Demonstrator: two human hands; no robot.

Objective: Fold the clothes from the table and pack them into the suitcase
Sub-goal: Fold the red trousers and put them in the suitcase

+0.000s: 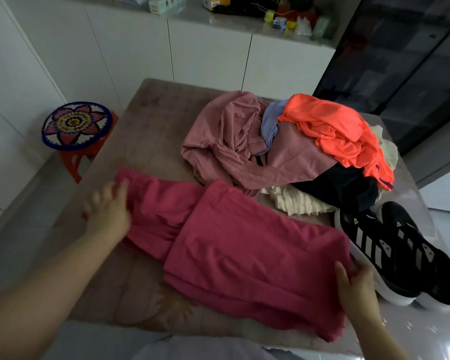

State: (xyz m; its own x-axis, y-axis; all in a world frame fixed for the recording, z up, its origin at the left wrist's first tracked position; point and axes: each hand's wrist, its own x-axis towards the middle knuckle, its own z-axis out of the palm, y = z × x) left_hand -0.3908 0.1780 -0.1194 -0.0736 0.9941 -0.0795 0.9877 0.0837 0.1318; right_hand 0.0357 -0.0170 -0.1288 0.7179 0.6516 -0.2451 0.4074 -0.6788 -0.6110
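Note:
Pink trousers [234,245] lie flat across the near part of the table [151,131], folded lengthwise, cuffs at the left. My left hand [107,209] rests over the cuff end, blurred, fingers spread. My right hand [353,284] pinches the right edge of the trousers, thumb on top of the cloth. Behind them a pile of clothes holds a dusty pink garment [234,141], a bright orange garment [333,131], a lilac piece [270,123], a dark piece [343,188] and cream cloth [299,201]. No suitcase is in view.
A pair of black sneakers [398,250] with white stripes sits at the table's right edge, touching the trousers. A stool [76,126] with a flower-pattern seat stands left of the table. White cabinets and a cluttered counter [244,19] are behind; a dark glass door [400,74] is at the right.

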